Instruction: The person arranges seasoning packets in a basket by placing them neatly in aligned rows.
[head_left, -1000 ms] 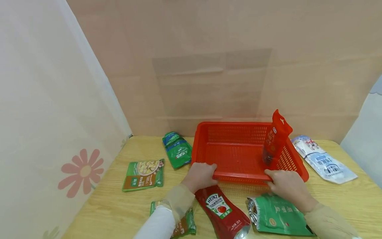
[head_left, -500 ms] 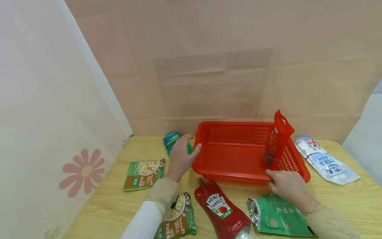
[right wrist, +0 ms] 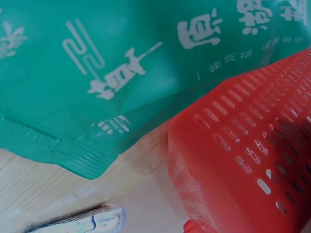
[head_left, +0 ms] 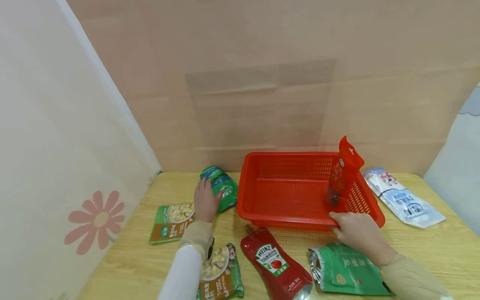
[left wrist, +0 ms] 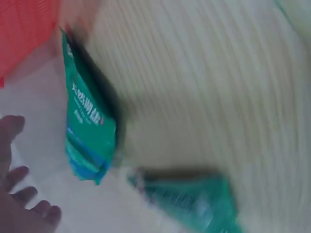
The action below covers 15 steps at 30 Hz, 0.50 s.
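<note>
My right hand (head_left: 356, 231) grips the front rim of a red plastic basket (head_left: 290, 218), its thumb over the edge. Inside the basket, at the right, a red packet (head_left: 343, 175) leans upright against the wall. To the left of the basket my left hand (head_left: 205, 204) reaches out with spread fingers, holding nothing. It overlaps the left edge of a green seasoning packet (head_left: 228, 193) in the head view. In the left wrist view this green packet (left wrist: 87, 114) lies just beyond the fingertips (left wrist: 17, 121). The right wrist view shows the basket's slotted underside (right wrist: 228, 145).
A soup packet (head_left: 168, 227) lies left of the left hand, another (head_left: 221, 277) below it. A Heinz ketchup pouch (head_left: 275, 264) and a green salt pouch (head_left: 350, 268) lie before the basket. A white-blue pouch (head_left: 406, 202) lies right of it.
My left hand has let go of the basket's front rim and moved left and away from me, to the green seasoning packet. My right hand keeps its grip on the rim.
</note>
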{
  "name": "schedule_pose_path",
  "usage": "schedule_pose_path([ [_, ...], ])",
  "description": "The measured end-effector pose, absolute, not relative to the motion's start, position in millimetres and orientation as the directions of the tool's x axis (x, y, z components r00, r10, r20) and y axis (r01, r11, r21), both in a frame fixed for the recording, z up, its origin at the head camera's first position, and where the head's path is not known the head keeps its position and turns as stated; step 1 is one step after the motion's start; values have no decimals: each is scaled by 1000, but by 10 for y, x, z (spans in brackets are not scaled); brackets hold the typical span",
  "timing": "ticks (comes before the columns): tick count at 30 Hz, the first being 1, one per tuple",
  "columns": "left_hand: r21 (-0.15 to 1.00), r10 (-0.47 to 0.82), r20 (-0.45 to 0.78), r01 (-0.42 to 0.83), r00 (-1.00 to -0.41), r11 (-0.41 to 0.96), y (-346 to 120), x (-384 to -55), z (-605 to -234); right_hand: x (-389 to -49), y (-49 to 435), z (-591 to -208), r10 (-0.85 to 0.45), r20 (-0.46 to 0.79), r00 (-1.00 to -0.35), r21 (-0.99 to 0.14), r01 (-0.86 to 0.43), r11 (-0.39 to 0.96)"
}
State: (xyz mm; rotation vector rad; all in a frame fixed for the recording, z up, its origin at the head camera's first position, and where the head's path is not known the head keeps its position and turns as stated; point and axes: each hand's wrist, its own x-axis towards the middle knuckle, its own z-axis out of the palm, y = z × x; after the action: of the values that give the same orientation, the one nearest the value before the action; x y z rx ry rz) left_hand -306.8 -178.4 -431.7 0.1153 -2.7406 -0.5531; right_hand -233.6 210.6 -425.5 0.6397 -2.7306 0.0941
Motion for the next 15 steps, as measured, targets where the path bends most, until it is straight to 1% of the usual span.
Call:
schedule_pose_path([
  [1,395,-155,285,-32,-946,918,-1797,-3075,-4348,-2336,2103,-4257,-421,334,-843,13,-443,897],
  [3,360,-146,253,-47,-956,932,-1821,-3083,-4402,-2336,2095,-4258,-423,336,-841,18,-444,896],
  [6,252,-67,206,-13,-976,968,-1842,-3083,-4462,-2340,2085,-4255,-429,340,-837,25,-448,894],
  [8,223,-21,161,16,-987,975,-1841,-3077,-4500,-2336,2084,-4255,-429,345,-835,25,-449,893],
  [12,254,9,27,15,-1000,967,-1820,-3070,-4559,-2332,2095,-4260,-427,351,-833,25,-447,894],
  [15,284,-2,-28,-9,-1000,959,-1800,-3066,-4576,-2332,2106,-4265,-423,352,-835,27,-443,896],
])
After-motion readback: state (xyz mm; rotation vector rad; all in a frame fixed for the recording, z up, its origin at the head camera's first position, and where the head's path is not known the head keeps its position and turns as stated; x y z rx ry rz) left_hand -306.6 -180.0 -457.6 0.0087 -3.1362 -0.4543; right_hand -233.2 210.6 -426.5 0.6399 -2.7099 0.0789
